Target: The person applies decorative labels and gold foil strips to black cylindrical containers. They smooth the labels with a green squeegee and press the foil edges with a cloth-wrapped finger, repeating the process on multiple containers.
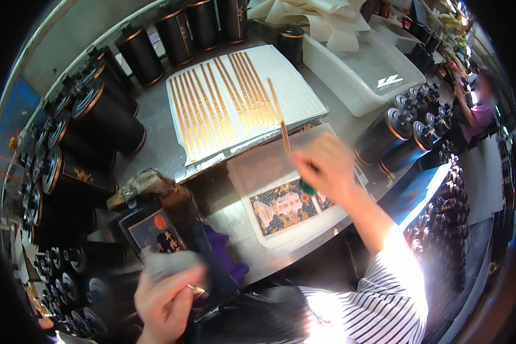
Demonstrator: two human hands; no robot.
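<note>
My right hand (328,168), smeared by motion, has its fingers closed on one end of a thin gold strip (283,129). Something dark green (307,188) shows under that hand. Many similar gold strips (203,106) lie in rows on a white board (253,133) beyond it. Below the hand, patterned labels (285,207) lie on a pale translucent tray (259,245). My left hand (167,304) is low on the left, fingers bent together against a blurred greyish thing (172,265). Just past it, a black bottle (133,229) with a printed label lies tilted.
Black bottles with copper-coloured rims crowd the left (112,117) and right (393,135). A white plastic tub (361,86) stands at the back right, with pale sheets (318,17) above it. A purple cloth (226,255) lies beside the tilted bottle. A person (481,106) sits far right.
</note>
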